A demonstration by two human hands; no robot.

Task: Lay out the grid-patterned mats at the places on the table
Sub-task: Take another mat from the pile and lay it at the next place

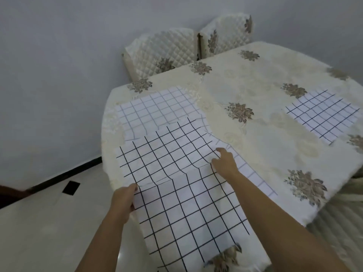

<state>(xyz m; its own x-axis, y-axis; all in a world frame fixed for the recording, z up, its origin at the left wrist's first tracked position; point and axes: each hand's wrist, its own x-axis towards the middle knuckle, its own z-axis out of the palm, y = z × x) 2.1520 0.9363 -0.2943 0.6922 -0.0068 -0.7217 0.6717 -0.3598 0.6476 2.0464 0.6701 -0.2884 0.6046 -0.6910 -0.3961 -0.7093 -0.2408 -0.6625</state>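
The left hand (123,201) pinches the grid mat (176,193) at its left edge, the right hand (225,163) its middle. It sags near the counter (255,91) corner, limp and light; better held by two corners

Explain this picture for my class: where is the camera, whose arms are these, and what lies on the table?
There is no machine here. The single picture comes from a camera worn on a person's head, looking down at their own bare arms. The table has a cream flowered cloth, with two quilted chairs behind it. One grid mat lies flat at the far right, another at the far left. The left hand grips the edge of the near mat, which is still rumpled. The right hand pinches a mat near its middle fold.
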